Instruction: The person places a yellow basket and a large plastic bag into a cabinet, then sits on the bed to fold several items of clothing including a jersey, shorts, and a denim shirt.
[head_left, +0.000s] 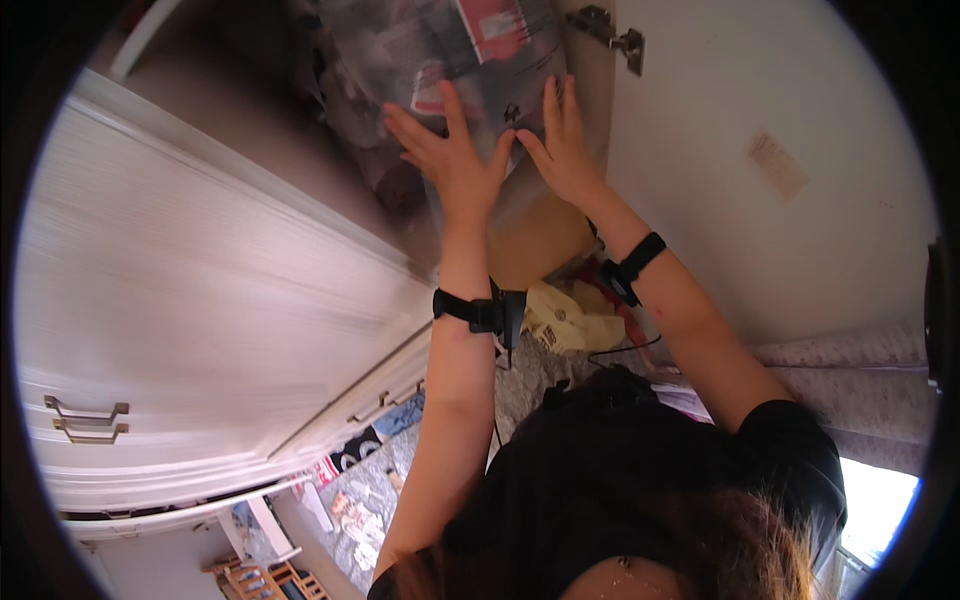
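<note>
Both my arms reach up into a high cupboard. My left hand [447,150] lies flat with fingers spread against a large clear plastic bag [440,50] stuffed with mixed items, some red and white. My right hand [562,145] presses its palm on the same bag, just to the right. Each wrist wears a black strap. Below the bag sits a brown cardboard box [540,235], and a yellow item [570,320] lies lower down.
A white cupboard door [200,300] with metal handles stands open on the left. A metal hinge [615,30] is fixed at the top by the white side wall [780,200]. Patterned fabric and clutter show far below.
</note>
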